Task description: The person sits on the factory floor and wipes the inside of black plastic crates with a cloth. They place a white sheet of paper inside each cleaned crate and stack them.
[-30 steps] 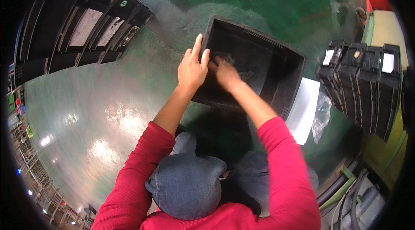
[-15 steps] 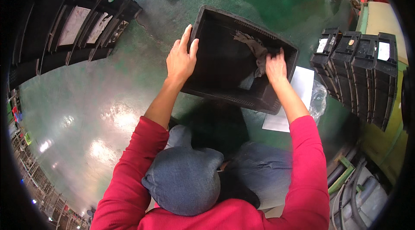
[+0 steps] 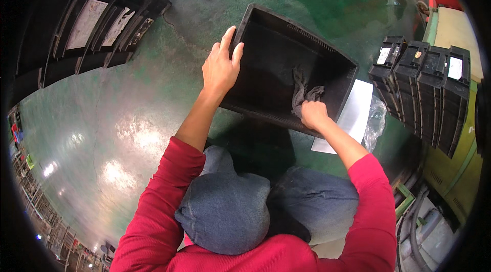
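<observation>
A black plastic crate (image 3: 266, 41) lies tilted before me with its hollow side facing up. My left hand (image 3: 221, 64) rests against the crate's left wall, fingers stretched along the rim and the thumb apart. Inside, near the front right corner, my right hand (image 3: 314, 114) is closed around a crumpled grey rag (image 3: 300, 90). The rag touches the crate's inner floor, and part of it bunches above my fingers.
White paper (image 3: 353, 113) and clear plastic film (image 3: 376, 121) lie on the green floor (image 3: 153, 82) right of the crate. Stacked black crates (image 3: 102, 21) stand at the left, more black crates (image 3: 422, 85) at the right. A yellow-green machine (image 3: 455, 159) borders the right side.
My right hand has moved from the crate's right inner side toward its front edge, pulling the rag along and closing on it. My left hand stays on the left wall.
</observation>
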Demonstrator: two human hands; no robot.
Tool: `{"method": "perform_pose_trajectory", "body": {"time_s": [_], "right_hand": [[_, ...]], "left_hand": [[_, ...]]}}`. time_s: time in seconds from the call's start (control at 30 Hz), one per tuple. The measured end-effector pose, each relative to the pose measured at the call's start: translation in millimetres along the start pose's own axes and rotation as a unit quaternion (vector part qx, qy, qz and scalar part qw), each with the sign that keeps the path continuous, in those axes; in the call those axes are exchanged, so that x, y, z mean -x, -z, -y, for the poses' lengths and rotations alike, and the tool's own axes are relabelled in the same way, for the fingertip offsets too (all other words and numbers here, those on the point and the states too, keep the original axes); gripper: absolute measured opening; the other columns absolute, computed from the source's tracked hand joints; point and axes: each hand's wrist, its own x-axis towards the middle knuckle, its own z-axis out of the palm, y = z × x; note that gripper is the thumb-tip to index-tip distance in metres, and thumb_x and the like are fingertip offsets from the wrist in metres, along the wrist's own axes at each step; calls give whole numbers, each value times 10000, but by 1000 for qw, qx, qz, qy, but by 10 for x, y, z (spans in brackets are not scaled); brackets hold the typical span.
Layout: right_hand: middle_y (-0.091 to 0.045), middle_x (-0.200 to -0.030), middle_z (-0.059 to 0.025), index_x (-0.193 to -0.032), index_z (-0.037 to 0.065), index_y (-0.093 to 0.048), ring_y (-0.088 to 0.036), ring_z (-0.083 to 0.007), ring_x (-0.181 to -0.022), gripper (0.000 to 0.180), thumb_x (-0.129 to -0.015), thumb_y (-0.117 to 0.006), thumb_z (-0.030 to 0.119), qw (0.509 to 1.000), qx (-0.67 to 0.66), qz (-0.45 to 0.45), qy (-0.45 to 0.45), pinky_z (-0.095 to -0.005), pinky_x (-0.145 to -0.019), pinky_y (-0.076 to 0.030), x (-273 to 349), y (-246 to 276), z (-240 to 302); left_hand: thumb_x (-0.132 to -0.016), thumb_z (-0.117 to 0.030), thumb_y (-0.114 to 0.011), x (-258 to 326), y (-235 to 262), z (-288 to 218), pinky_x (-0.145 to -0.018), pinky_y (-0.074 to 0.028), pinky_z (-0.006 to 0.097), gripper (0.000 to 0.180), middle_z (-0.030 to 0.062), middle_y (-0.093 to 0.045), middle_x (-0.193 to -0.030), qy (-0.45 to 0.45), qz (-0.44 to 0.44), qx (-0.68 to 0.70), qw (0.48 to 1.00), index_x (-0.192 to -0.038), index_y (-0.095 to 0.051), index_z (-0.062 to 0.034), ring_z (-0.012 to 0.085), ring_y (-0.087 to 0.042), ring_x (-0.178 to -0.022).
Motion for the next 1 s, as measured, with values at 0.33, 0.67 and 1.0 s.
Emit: {"method": "perform_pose_trajectory", "body": {"time_s": [0.33,0.67,1.0], "right_hand": [[-664,-938,-176,-886,42,-664,-648,-310,-897,190,-764,-556,140,982,-177,-60,23,-413,-736,-525,-577,599,1287],[-581,-751,-237,-759,-46,-608,-578,-367,-766,276,-671,-616,216,788,-402,-462,-68,-427,-728,-470,-236,755,-44],[-583,-866,-100,-880,127,-596,-596,-329,-753,168,-849,-502,263,700,-242,-668,-66,-460,-629,-495,-880,1487,453]], "left_hand": [[-895,-380,-485,2,-127,117,-726,-475,455,465,185,-567,-913,-85,-53,-8,995,-1336,-394,-264,383,-589,-824],[-933,-371,-403,144,-42,354,-856,-417,428,468,202,-558,-954,-38,20,132,990,-1385,-338,-267,361,-549,-928],[-939,-322,-412,261,-51,269,-852,-419,396,463,184,-567,-979,-26,12,134,991,-1387,-341,-226,340,-552,-921]]}}
